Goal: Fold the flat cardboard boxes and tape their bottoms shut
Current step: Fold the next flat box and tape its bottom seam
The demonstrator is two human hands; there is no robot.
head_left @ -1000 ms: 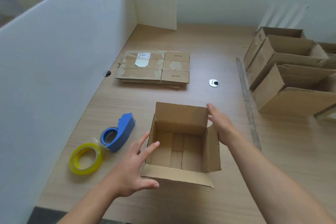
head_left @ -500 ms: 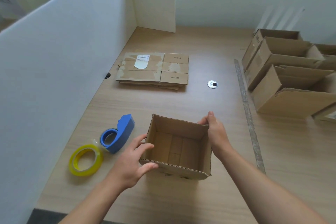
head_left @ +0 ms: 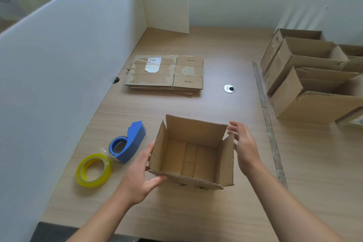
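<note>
Brown open-topped cardboard box (head_left: pixel 191 155) stands upright on wooden surface (head_left: pixel 196 212), between grips. Step likely shifting box: best press both side walls evenly, lift square, bottom seam unstrained. Left grip (head_left: pixel 141 171) relaxed, fingers flat along left wall, thumb on front wall. Right grip (head_left: pixel 244 147) released, fingers spread, just beside right flap; contact unclear.

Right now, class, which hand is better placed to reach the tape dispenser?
Left. The dispenser lies left of the box, close to the left hand; the right hand hovers beyond the box's far side.
</note>
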